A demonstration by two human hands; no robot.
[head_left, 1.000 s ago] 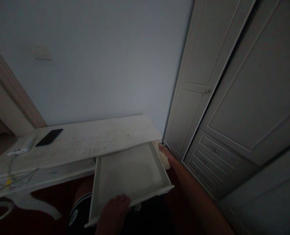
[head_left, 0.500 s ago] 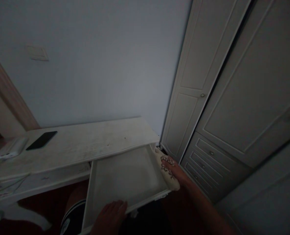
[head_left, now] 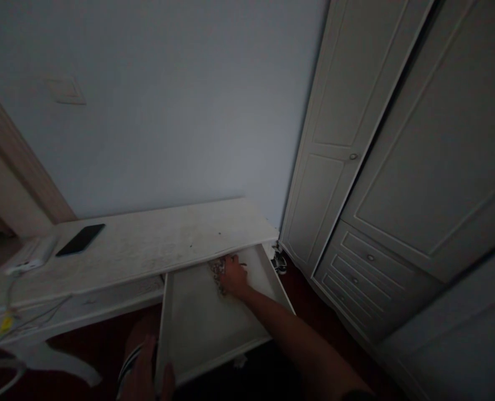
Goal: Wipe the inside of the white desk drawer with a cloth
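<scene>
A pulled-out white drawer (head_left: pixel 197 334) juts from the desk towards me. Inside it, near the back, my right hand (head_left: pixel 234 277) presses a patterned cloth (head_left: pixel 217 273) onto the drawer bottom. The cloth is cream with brown figures and partly hidden under my fingers. My left hand (head_left: pixel 147 373) is at the drawer's front left corner, fingers on the outer side and thumb on the inner side of the wall. It is dim and a little blurred there.
On the white desk (head_left: pixel 147 239) lie a dark phone (head_left: pixel 81 239) and a white power strip (head_left: pixel 34 253) with cables. A wardrobe (head_left: pixel 314 184) with small drawers (head_left: pixel 359 267) stands to the right. Dark items (head_left: pixel 279 260) sit in the gap beside the desk.
My right hand has moved the cloth from the drawer's right outer side to inside, near the back. My left hand has shifted left from the front edge to the front left corner.
</scene>
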